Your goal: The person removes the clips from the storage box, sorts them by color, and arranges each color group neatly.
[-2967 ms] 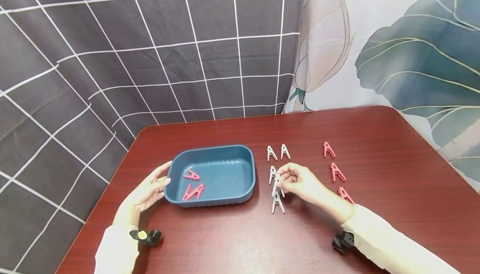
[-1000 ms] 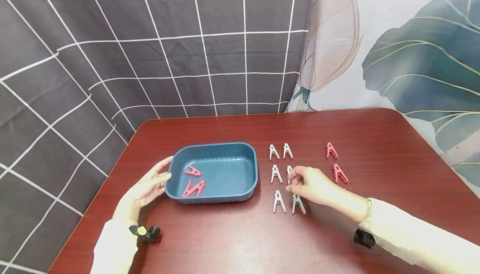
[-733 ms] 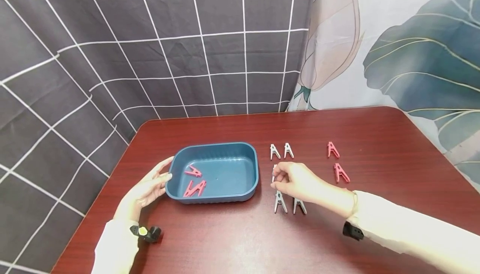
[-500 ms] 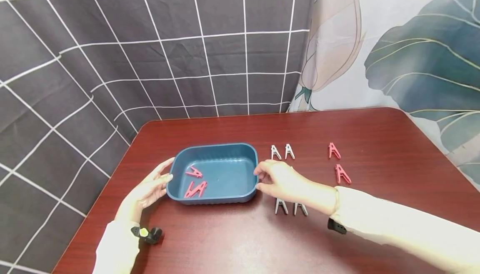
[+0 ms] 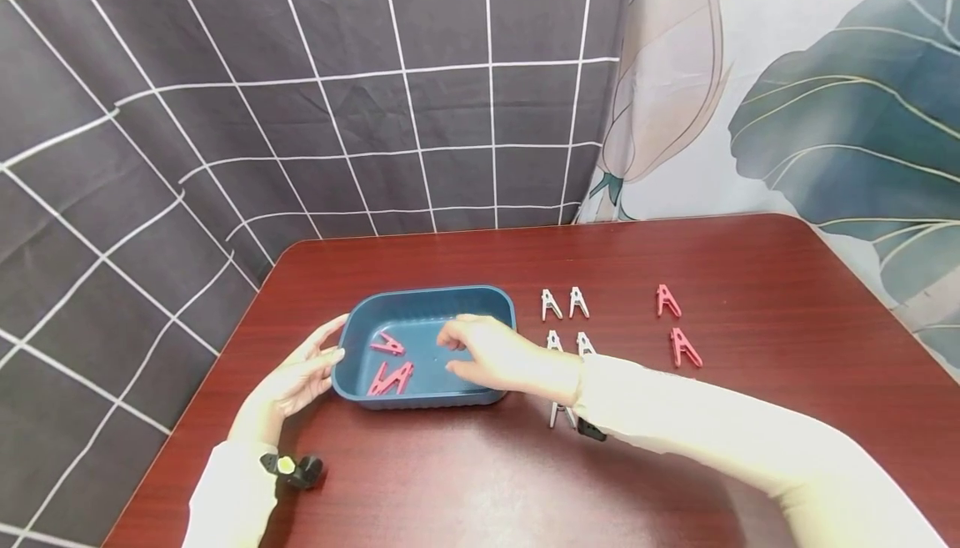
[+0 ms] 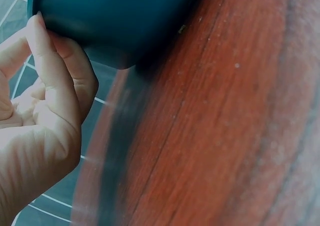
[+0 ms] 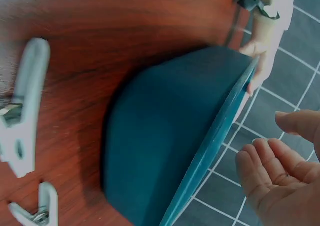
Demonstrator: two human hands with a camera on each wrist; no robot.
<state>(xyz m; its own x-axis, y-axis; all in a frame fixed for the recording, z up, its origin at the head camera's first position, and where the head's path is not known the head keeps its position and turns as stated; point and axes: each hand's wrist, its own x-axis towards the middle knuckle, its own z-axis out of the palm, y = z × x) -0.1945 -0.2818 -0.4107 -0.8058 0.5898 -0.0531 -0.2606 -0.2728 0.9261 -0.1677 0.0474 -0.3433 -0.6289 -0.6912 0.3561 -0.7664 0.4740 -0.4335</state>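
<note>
A blue rectangular tray (image 5: 431,402) sits on the table with several pink clothespins (image 5: 390,344) in its left part. My left hand (image 5: 296,377) holds the tray's left end between thumb and fingers; the left wrist view shows those fingers (image 6: 47,61) against its wall. Over the inside of the tray is my right hand (image 5: 491,352), thumb and fingertips apart. Nothing shows between them in the right wrist view, where the hand (image 7: 285,181) appears beyond the rim. To the tray's right lie several white clothespins (image 5: 551,306), the nearest ones partly hidden by the right forearm.
Farther right lie two visible pink clothespins (image 5: 678,348); the right sleeve hides part of the table in front of them. The reddish-brown table (image 5: 420,481) meets a dark gridded curtain (image 5: 420,98) at the back. Each wrist wears a black camera (image 5: 300,470).
My right hand, which pinched a white clothespin three seconds ago, has let it go among the others and moved left over the tray's rim to its inside. My left hand keeps its hold.
</note>
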